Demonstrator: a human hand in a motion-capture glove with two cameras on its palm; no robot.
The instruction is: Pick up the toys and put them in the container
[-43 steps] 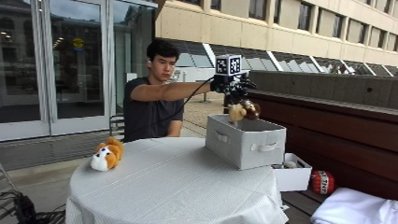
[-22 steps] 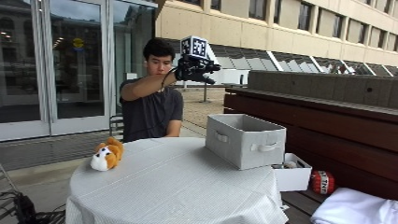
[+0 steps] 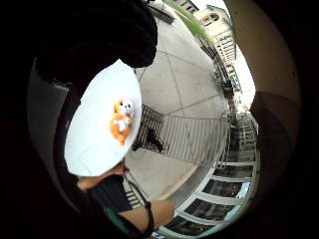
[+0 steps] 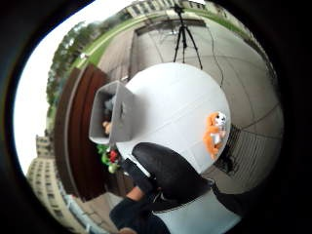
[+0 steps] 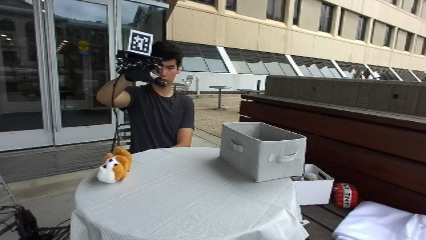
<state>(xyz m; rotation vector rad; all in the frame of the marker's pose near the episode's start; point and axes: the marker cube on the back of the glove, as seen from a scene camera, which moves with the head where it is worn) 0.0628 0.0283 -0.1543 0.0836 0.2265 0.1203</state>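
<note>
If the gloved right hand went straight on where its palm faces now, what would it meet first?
Probably the white tablecloth near the orange plush toy; the hand is raised high, so depth is unclear.

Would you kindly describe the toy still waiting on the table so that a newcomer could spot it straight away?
Start at the round table with the white cloth, where a grey fabric bin stands near one edge. Across the cloth from the bin, near the opposite edge, lies a small plush animal. It is orange with a white face, the only thing lying loose on the cloth.
</note>
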